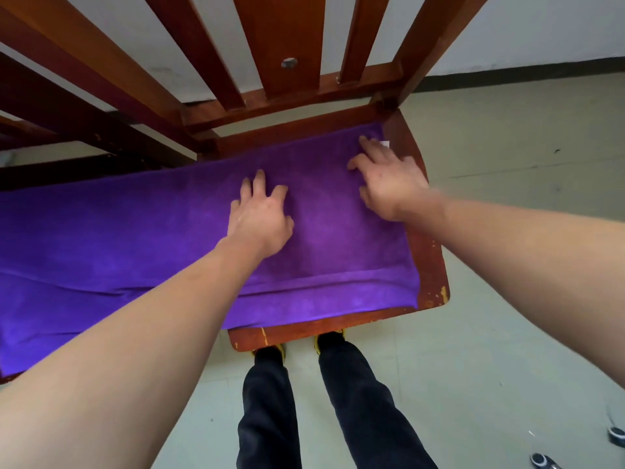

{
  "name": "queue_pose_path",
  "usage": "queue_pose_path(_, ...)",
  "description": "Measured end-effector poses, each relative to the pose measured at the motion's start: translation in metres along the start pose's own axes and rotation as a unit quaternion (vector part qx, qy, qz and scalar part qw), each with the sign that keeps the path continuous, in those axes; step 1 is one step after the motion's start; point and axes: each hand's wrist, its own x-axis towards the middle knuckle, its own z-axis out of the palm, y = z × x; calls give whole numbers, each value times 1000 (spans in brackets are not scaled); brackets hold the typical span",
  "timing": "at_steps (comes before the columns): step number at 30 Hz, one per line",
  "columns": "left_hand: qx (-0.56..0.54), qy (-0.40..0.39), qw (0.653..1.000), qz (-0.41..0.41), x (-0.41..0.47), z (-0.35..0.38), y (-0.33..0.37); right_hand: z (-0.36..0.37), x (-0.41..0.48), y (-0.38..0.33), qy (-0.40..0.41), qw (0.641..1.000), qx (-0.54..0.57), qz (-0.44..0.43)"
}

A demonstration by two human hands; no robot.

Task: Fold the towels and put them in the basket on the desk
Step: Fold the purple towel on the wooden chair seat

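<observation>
So there's a purple towel [135, 238] laid out flat across the seat of a wooden chair [429, 252], filling most of the middle and left of the frame and running off the left edge. It looks doubled over, with a folded edge running along the lower part near the seat's front. Both hands are palm-down on it. The left hand [260, 218] sits about center frame with fingers spread, pressing flat on the cloth. The right hand [389, 184] is up and to the right near the towel's far right corner, fingers also splayed, right beside a little white tag [385, 143]. Neither is pinching anything. The chair's slatted back [270, 45] fills the top. Bottom center you can see dark trousers [304, 411] and shoes with yellow trim [329, 338] on a pale green floor [507, 299].
</observation>
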Motion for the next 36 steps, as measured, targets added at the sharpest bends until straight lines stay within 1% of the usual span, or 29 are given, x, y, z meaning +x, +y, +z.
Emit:
queue_pose_path(2, -6, -3, 1000, -5, -1, -5, 2, -8, 0, 9, 5, 999, 23, 35)
queue_pose_path(5, -41, 77, 996, 2, -20, -5, 8, -5, -22, 18, 96, 989, 73, 90)
queue_pose_path(6, -61, 98, 993, 6, -31, -1, 10, 1, -36, 19, 119, 983, 96, 104)
queue_pose_path(7, -79, 103, 992, 10, -44, 5, 12, 10, -51, 19, 131, 976, 124, 122)
queue_pose_path(8, -90, 93, 991, 14, -57, 12, 13, 20, -68, 18, 133, 967, 159, 147)
queue_pose_path(10, -89, 44, 995, 15, -83, 32, 11, 41, -100, 12, 116, 937, 237, 227)
queue_pose_path(12, -50, -28, 998, 8, -106, 53, 6, 65, -129, 7, 68, 906, 279, 312)
queue_pose_path(14, 16, -91, 996, 0, -123, 74, -4, 87, -154, -1, 10, 883, 296, 364)
queue_pose_path(15, 46, -101, 994, 2, -128, 83, -10, 96, -161, -4, -10, 872, 306, 382)
queue_pose_path(17, 89, -90, 992, 18, -134, 96, -21, 112, -169, -10, -22, 858, 335, 389)
queue_pose_path(20, 136, -81, 986, 54, -134, 103, -28, 127, -168, -13, 3, 829, 396, 395)
queue_pose_path(22, 137, -91, 985, 55, -136, 105, -28, 131, -168, -12, 29, 802, 431, 412)
queue_pose_path(24, 92, -118, 988, 35, -137, 109, -27, 133, -170, -6, 45, 792, 441, 421)
queue_pose_path(26, 5, -156, 988, 24, -139, 116, -26, 132, -175, 0, 41, 800, 416, 430)
queue_pose_path(28, -83, -177, 981, 14, -140, 119, -25, 123, -181, 2, 30, 807, 384, 447)
queue_pose_path(30, -153, -157, 976, -17, -141, 117, -27, 112, -186, 1, 12, 825, 340, 451)
queue_pose_path(32, -194, -108, 973, -53, -141, 110, -32, 102, -189, -3, 0, 861, 271, 430)
queue_pose_path(34, -206, -68, 973, -81, -143, 102, -51, 93, -188, -21, 20, 906, 197, 374)
queue_pose_path(36, -204, -40, 973, -103, -145, 97, -73, 84, -179, -47, 37, 941, 151, 300)
